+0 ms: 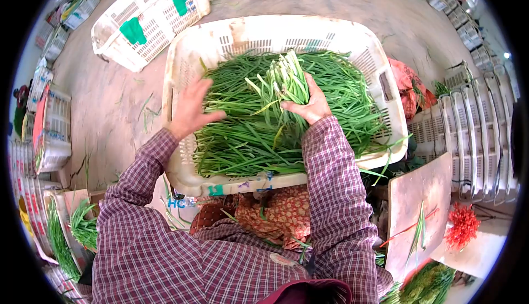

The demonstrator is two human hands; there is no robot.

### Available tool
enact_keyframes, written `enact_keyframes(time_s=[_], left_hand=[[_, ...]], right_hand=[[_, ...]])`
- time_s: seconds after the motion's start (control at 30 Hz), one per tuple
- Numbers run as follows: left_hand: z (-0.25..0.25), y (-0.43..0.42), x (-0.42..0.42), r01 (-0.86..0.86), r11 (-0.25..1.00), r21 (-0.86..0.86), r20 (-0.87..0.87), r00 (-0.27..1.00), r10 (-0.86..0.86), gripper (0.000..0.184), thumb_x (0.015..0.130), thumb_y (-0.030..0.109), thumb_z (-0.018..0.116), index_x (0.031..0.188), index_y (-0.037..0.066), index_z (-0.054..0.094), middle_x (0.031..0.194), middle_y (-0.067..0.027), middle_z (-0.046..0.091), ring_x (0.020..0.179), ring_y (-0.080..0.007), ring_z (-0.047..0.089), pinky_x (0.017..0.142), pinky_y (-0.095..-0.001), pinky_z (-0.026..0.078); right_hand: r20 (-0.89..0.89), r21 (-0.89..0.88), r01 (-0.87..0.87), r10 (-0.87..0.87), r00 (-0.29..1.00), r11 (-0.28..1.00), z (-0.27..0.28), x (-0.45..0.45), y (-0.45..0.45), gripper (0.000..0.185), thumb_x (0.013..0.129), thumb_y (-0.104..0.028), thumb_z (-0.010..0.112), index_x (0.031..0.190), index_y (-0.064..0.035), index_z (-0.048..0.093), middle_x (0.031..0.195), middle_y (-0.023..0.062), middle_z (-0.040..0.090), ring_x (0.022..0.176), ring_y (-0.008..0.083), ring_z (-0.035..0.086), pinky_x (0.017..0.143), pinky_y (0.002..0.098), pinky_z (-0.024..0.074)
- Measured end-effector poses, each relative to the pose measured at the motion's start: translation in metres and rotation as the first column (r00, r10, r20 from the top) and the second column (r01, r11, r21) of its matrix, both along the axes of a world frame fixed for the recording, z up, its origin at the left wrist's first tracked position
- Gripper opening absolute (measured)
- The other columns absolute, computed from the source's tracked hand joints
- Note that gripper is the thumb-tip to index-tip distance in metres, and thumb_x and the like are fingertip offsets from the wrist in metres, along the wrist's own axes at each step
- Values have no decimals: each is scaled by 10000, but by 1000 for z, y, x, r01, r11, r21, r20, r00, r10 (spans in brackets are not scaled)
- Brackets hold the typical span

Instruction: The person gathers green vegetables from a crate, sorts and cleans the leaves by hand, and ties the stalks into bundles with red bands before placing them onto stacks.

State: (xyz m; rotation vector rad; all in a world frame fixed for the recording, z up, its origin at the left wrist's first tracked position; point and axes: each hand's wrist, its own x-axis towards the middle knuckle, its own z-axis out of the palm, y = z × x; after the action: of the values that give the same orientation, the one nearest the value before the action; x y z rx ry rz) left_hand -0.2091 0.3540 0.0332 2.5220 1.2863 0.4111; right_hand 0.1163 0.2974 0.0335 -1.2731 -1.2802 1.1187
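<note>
My right hand (314, 104) is wrapped around a bunch of garlic chives (289, 77), pale cut ends pointing up and away from me. Its leaves hang down over the loose chives (248, 144) that fill the large white plastic crate (275, 24) in front of me. On the crate's left side, my left hand (191, 108) hovers open, fingers apart and thumb toward the chives, with nothing in it. The fingers of my right hand are partly hidden behind the bunch.
Another white crate (151, 23) with green patches stands at the upper left. Stacked crates (463, 133) are on the right. A board (416, 210) with a few leaves lies near a bundle of red ties (463, 227). More chives (60, 243) sit at the lower left.
</note>
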Motion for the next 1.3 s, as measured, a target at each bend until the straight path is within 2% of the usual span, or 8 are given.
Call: enact_keyframes(time_s=[0.23, 0.4, 0.6, 0.8, 0.97, 1.03, 1.1, 1.3], left_hand=[[-2, -16, 119, 423, 841, -337, 314, 893, -323, 1186, 683, 379, 850, 1514, 48, 71, 1532, -216, 182, 1440, -311, 135, 1164, -447, 190], [21, -41, 188, 683, 360, -636, 761, 633, 144, 1213, 670, 154, 876, 1516, 153, 7, 1522, -121, 183, 1397, -265, 261, 1127, -428, 335], [120, -64, 254, 649, 760, -14, 551, 640, -536, 1343, 567, 310, 917, 1523, 99, -3, 1563, -186, 105, 1443, -335, 155, 1182, -455, 187], [240, -63, 251, 799, 577, 171, 631, 361, -687, 1127, 633, 407, 871, 1480, -3, 251, 1489, -225, 338, 1401, -317, 306, 1171, -409, 215], [224, -72, 271, 932, 4, -363, 842, 330, -426, 728, 896, 591, 539, 1379, 49, 483, 1353, -158, 539, 1281, -266, 479, 1117, -404, 318], [229, -145, 272, 627, 614, -479, 51, 718, -694, 572, 972, 479, 475, 1359, 59, 509, 1340, -140, 550, 1227, -261, 516, 1088, -389, 358], [171, -170, 254, 603, 662, -444, -189, 659, -728, 564, 948, 422, 510, 1371, 50, 480, 1330, -142, 554, 1212, -265, 529, 1075, -388, 377], [53, -210, 179, 635, -274, -722, 691, 679, -250, 729, 789, 248, 713, 1404, 18, 397, 1286, -144, 575, 1162, -268, 573, 1017, -396, 450]], right_hand=[[-122, 79, 2, 8, 992, 997, 9, 3, -16, 899, 639, -71, 861, 1400, -45, 382, 1258, 82, 576, 1160, 163, 544, 1031, 318, 418], [402, 292, 74, -193, 895, 954, 47, 27, -47, 1227, 497, -429, 928, 1461, -47, 272, 1367, 207, 413, 1290, 368, 399, 1117, 446, 315], [-261, 423, 518, -448, 855, 744, 124, 40, -89, 770, 672, -97, 847, 1318, -16, 434, 1154, 95, 623, 1047, 180, 612, 924, 318, 502], [-698, 374, 472, -92, 710, 799, 191, 90, -179, 573, 780, -258, 694, 1253, 9, 511, 1137, 167, 613, 997, 311, 631, 912, 442, 535], [-867, 384, 514, 107, 487, 767, 167, 76, -218, 673, 765, -380, 720, 1332, -110, 477, 1125, 109, 612, 1049, 290, 593, 962, 493, 484], [-848, 477, 423, 276, 453, 771, 167, 55, -233, 719, 766, -365, 721, 1383, -147, 424, 1085, 88, 619, 1030, 278, 599, 957, 497, 483], [-863, 475, 431, 309, 401, 768, 153, 43, -248, 739, 762, -344, 722, 1401, -155, 403, 1087, 105, 613, 1027, 284, 607, 969, 494, 479], [-913, 359, 279, 272, 305, 891, 115, 34, -294, 773, 773, -334, 727, 1433, -146, 371, 1173, 122, 585, 1071, 278, 597, 1014, 466, 459]])
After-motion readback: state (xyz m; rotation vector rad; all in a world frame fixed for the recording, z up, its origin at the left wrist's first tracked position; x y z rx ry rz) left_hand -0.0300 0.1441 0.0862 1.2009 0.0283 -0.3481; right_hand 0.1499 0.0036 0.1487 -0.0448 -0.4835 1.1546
